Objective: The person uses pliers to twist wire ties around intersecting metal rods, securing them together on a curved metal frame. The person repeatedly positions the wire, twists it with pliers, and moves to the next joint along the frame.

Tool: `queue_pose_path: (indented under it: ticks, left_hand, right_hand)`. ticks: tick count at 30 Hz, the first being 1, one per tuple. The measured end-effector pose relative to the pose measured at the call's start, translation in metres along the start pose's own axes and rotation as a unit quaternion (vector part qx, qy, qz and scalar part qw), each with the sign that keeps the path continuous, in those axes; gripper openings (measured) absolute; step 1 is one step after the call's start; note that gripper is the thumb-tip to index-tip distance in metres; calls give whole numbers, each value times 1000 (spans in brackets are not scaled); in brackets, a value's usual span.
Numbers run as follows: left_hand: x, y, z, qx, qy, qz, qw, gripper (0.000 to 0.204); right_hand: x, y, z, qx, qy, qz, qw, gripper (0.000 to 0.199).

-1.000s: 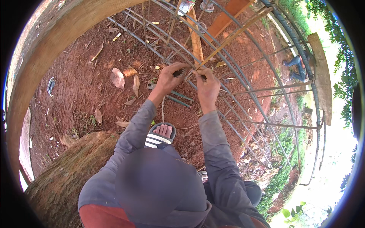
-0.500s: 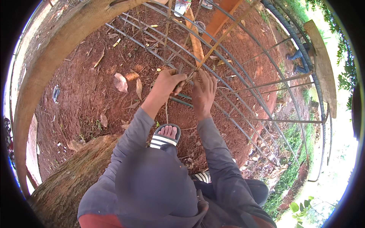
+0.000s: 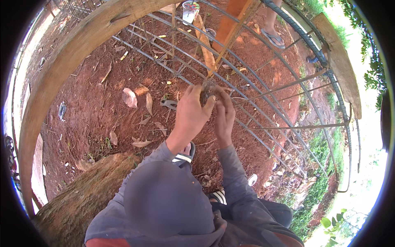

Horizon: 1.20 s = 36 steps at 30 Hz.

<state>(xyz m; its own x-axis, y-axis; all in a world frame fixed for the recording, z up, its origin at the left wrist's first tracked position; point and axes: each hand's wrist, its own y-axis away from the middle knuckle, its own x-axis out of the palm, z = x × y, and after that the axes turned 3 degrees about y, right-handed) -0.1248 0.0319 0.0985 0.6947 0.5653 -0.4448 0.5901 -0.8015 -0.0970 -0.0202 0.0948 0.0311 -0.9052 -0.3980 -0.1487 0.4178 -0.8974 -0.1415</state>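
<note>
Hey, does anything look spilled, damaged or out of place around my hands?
Nothing plainly spilled or damaged. Slightly out of place: a crumpled scrap on the red dirt, off to the left, looks like stray litter. A metal tool also lies on the dirt, left of your left hand.

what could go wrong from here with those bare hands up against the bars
The bare left hand and right hand are right by the steel bars, so a slip could scrape or pinch the fingers. The grey-headed tool lies on the ground near the person's open striped sandal, so it might get stepped on. Another person's sandalled foot is near the bars at upper right and could bump or catch on them.
</note>
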Motion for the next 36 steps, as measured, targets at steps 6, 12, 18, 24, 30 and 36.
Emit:
queue_pose_path:
  ticks: [6,12,18,24,30,36]
  left_hand:
    - [2,25,-1,139,-11,93,986,34]
    - [-1,7,48,29,101,51,993,28]
    - [0,-38,68,-192,264,151,933,22]
    - [4,-63,99,-246,400,211,857,22]
    - [-9,-77,72,-231,237,184,926,16]
    - [33,-50,24,91,-369,12,925,12]
  right_hand:
    - [-20,-28,35,169,-93,123,974,48]
    - [-5,-39,30,112,153,92,978,37]
    - [3,-33,25,51,381,31,923,26]
    - [3,-33,15,-20,420,9,907,21]
    - [20,-11,-21,-30,377,-61,924,18]
    - [90,-3,-88,134,-316,-154,927,33]
